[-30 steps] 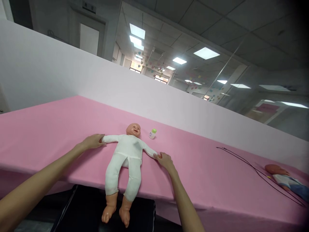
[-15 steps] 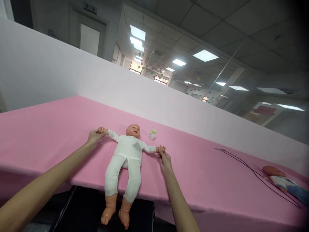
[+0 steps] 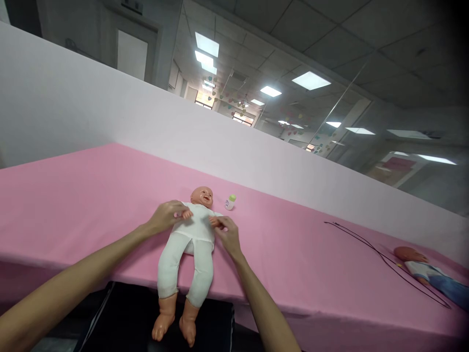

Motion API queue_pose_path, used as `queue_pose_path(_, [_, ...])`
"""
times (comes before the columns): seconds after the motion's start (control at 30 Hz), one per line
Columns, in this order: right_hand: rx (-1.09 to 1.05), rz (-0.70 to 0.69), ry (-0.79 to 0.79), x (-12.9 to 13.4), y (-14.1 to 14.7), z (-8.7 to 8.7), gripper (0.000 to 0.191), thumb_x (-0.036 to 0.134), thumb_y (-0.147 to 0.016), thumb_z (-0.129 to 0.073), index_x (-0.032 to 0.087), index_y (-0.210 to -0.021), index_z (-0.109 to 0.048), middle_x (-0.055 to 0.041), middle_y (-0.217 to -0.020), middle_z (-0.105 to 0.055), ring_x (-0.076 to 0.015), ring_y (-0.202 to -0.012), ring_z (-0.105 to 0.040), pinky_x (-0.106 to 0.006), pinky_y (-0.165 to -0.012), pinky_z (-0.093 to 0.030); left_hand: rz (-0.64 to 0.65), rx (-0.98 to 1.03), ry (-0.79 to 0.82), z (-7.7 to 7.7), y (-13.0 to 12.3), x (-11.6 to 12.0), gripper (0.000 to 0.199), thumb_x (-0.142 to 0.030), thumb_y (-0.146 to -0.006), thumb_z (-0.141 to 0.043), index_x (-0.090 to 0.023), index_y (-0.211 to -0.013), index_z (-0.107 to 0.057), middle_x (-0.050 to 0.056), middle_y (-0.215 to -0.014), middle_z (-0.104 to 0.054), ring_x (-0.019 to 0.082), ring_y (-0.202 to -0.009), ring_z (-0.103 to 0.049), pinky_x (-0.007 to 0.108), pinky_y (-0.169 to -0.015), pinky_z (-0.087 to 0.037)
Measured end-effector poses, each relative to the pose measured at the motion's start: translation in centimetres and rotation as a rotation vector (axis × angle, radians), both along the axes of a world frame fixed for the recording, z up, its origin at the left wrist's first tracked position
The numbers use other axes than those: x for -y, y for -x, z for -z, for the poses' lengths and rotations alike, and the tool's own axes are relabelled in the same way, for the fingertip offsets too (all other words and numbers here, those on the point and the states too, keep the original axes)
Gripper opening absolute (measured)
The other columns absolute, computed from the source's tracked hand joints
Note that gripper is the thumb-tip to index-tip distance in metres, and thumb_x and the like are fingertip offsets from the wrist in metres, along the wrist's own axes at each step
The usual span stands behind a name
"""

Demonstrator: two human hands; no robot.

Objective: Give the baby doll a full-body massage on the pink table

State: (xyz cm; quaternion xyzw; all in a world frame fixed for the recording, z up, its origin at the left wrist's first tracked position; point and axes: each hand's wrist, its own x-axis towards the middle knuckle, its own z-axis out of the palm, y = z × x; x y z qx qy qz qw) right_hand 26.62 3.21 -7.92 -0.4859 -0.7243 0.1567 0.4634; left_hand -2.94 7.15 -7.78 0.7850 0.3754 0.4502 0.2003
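Note:
A baby doll (image 3: 194, 234) in a white top and white trousers lies on its back on the pink-covered table (image 3: 293, 259), its bare feet over the front edge. My left hand (image 3: 167, 215) is closed around the doll's hand and forearm on the left side, beside the chest. On the other side, my right hand (image 3: 227, 233) pinches the doll's other hand. Both doll arms are bent in over the chest, partly hidden by my fingers. Close to the doll's head stands a small bottle (image 3: 230, 202) with a green cap.
At the far right lies a second doll (image 3: 428, 274) in white and blue. A thin black cable (image 3: 381, 254) curves across the cover near it. Behind the table runs a low white wall (image 3: 234, 151) with glass above. Dark fabric (image 3: 135, 318) shows below the front edge.
Both my hands have moved inward, bringing the doll's arms from stretched out sideways to folded in over its chest. The bottle and the second doll stay in place.

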Motion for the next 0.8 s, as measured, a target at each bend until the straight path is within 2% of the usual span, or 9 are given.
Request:
queue_pose_path(0.07, [-0.311, 0.222, 0.028, -0.8, -2.0, -0.1, 0.041, 0.051, -0.081, -0.076, 0.020, -0.108, -0.077, -0.0086, -0.100, -0.074, -0.0243, -0.084, -0.065, -0.039, -0.078, -0.058, -0.148, 0.305, 0.117, 0.2, 1.2, -0.5, 0.022, -0.041, -0.086, -0.072, -0.022, -0.096, -0.077, 0.007, -0.106, -0.077, 0.026, -0.101, -0.070, 0.036, -0.089, -0.055])
queue_pose_path(0.17, [-0.751, 0.465, 0.185, -1.6, -5.0, 0.7, 0.042, 0.053, -0.066, -0.085, 0.018, -0.086, -0.072, -0.0040, -0.074, -0.067, -0.0196, -0.066, -0.060, -0.036, -0.067, -0.058, -0.424, 0.791, 0.480, 1.2, 3.1, -1.4, 0.022, -0.033, -0.074, -0.083, -0.018, -0.081, -0.070, 0.006, -0.090, -0.074, 0.024, -0.089, -0.071, 0.035, -0.081, -0.058])
queue_pose_path(0.27, [-0.938, 0.529, 0.270, -1.8, -6.6, 1.8, 0.038, 0.050, -0.063, -0.087, 0.022, -0.071, -0.063, -0.0011, -0.064, -0.060, -0.0166, -0.058, -0.055, -0.035, -0.065, -0.059, -0.551, 1.016, 0.707, 1.9, 4.3, -2.2, 0.023, -0.023, -0.066, -0.086, -0.017, -0.075, -0.065, 0.004, -0.078, -0.068, 0.021, -0.077, -0.069, 0.034, -0.072, -0.059])
queue_pose_path(0.37, [-0.919, 0.490, 0.236, -1.6, -6.0, 1.4, 0.038, 0.049, -0.063, -0.088, 0.020, -0.080, -0.069, -0.0019, -0.072, -0.065, -0.0159, -0.063, -0.058, -0.033, -0.067, -0.059, -0.486, 1.008, 0.638, 1.5, 4.1, -2.2, 0.025, -0.026, -0.064, -0.088, -0.016, -0.074, -0.067, 0.003, -0.076, -0.068, 0.020, -0.077, -0.069, 0.034, -0.074, -0.060])
queue_pose_path(0.47, [-0.681, 0.344, 0.089, -1.0, -3.8, -0.5, 0.044, 0.048, -0.069, -0.088, 0.018, -0.099, -0.077, -0.0049, -0.091, -0.073, -0.0177, -0.076, -0.063, -0.031, -0.070, -0.056, -0.309, 0.777, 0.351, 0.4, 2.7, -1.4, 0.025, -0.035, -0.070, -0.087, -0.016, -0.079, -0.073, 0.004, -0.083, -0.074, 0.023, -0.085, -0.070, 0.034, -0.077, -0.059])
queue_pose_path(0.57, [-0.252, 0.105, -0.072, 0.1, -1.2, -1.5, 0.030, 0.042, -0.086, -0.077, 0.021, -0.108, -0.078, -0.0064, -0.103, -0.076, -0.0208, -0.087, -0.066, -0.032, -0.076, -0.055, -0.189, 0.233, -0.053, -0.1, 0.7, -0.1, 0.020, -0.039, -0.089, -0.074, -0.021, -0.097, -0.079, 0.006, -0.099, -0.079, 0.023, -0.091, -0.071, 0.030, -0.073, -0.053])
queue_pose_path(0.63, [0.041, -0.047, -0.120, 0.9, 0.2, -1.0, 0.020, 0.031, -0.093, -0.068, 0.024, -0.108, -0.079, -0.0062, -0.107, -0.077, -0.0225, -0.093, -0.068, -0.034, -0.081, -0.054, -0.140, -0.157, -0.260, 0.2, -0.6, 0.7, 0.016, -0.030, -0.098, -0.066, -0.022, -0.101, -0.079, 0.006, -0.102, -0.079, 0.022, -0.091, -0.071, 0.027, -0.065, -0.046])
queue_pose_path(0.7, [0.269, -0.123, -0.136, 1.5, 1.1, 0.1, 0.021, 0.024, -0.094, -0.063, 0.025, -0.108, -0.079, -0.0066, -0.109, -0.077, -0.0244, -0.097, -0.069, -0.036, -0.082, -0.053, -0.086, -0.435, -0.377, 0.8, -1.6, 1.4, 0.015, -0.017, -0.099, -0.061, -0.020, -0.101, -0.076, 0.007, -0.099, -0.078, 0.021, -0.093, -0.070, 0.027, -0.060, -0.039])
queue_pose_path(0.8, [0.369, -0.129, -0.132, 1.6, 1.5, 1.2, 0.022, 0.021, -0.093, -0.064, 0.024, -0.109, -0.079, -0.0078, -0.111, -0.078, -0.0262, -0.099, -0.069, -0.036, -0.081, -0.052, -0.020, -0.576, -0.407, 1.2, -2.2, 2.0, 0.019, -0.007, -0.096, -0.058, -0.017, -0.100, -0.074, 0.008, -0.098, -0.077, 0.022, -0.096, -0.070, 0.028, -0.060, -0.038])
